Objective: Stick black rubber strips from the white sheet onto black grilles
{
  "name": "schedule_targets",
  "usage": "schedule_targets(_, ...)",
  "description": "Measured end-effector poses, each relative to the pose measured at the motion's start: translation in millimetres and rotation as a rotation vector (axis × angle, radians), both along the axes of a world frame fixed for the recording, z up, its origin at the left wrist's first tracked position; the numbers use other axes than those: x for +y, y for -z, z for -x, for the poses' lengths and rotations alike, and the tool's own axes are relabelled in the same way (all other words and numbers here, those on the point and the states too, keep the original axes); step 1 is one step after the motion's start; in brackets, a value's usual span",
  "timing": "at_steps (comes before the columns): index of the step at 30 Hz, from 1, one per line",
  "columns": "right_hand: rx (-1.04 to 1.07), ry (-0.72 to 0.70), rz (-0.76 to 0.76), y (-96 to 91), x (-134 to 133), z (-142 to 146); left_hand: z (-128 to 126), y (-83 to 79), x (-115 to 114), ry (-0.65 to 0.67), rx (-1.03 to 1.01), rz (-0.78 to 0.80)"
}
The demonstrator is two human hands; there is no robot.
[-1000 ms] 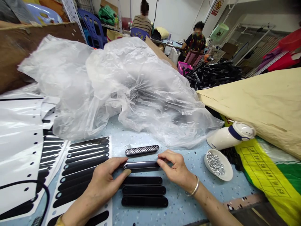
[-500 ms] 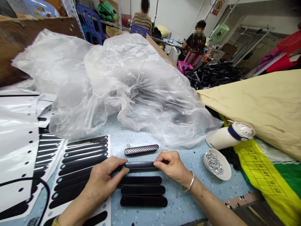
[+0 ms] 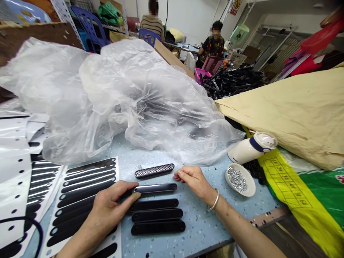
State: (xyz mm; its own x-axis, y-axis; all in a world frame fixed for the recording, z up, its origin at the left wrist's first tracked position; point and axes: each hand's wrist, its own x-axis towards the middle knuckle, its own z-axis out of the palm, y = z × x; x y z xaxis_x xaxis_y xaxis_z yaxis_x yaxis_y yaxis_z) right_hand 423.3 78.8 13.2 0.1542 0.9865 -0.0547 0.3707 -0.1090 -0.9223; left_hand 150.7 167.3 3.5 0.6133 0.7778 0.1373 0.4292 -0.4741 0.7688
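My left hand (image 3: pixel 109 204) pinches the left end of a glossy black bar with rounded ends (image 3: pixel 157 188) between thumb and fingers. Just off the bar's right end is my right hand (image 3: pixel 195 182), its fingers curled together; nothing shows in them. Behind the held bar lies a narrow piece with a silvery crosshatched face (image 3: pixel 154 171), close to my right fingertips. Nearer to me, three black bars lie in a stack of rows: one (image 3: pixel 158 204), a second (image 3: pixel 158 215) and a third (image 3: pixel 158 227).
Sheets of black rounded strips (image 3: pixel 86 190) lie at left. Crumpled clear plastic (image 3: pixel 150 100) covers the back. At right stand a white bowl of small metal parts (image 3: pixel 251 191) and a white bottle (image 3: pixel 242 150), beside a yellow-green sack (image 3: pixel 288 193). Two people sit further off.
My right hand has let go of the bar's right end and moved slightly up and away from it. My left hand keeps its grip. The whole view has shifted slightly.
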Motion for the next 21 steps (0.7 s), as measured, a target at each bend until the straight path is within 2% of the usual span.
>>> schedule_targets(4, -0.121, -0.096, -0.087, -6.6, 7.5, 23.6, -3.0, -7.7, -1.9, -0.006, -0.007, 0.005)
schedule_targets(9, -0.463, -0.263, -0.196, -2.1, 15.9, 53.6, -2.3, -8.0, -7.0, -0.004, -0.01, 0.036)
schedule_targets(15, -0.631, -0.244, -0.244, 7.6, 18.6, 59.2, -1.7, -8.6, -7.9, -0.024, -0.014, 0.092)
schedule_targets(21, -0.674, -0.274, -0.244, -1.0, 16.9, 68.4, -1.0, -9.6, -6.1, -0.031, -0.016, 0.12)
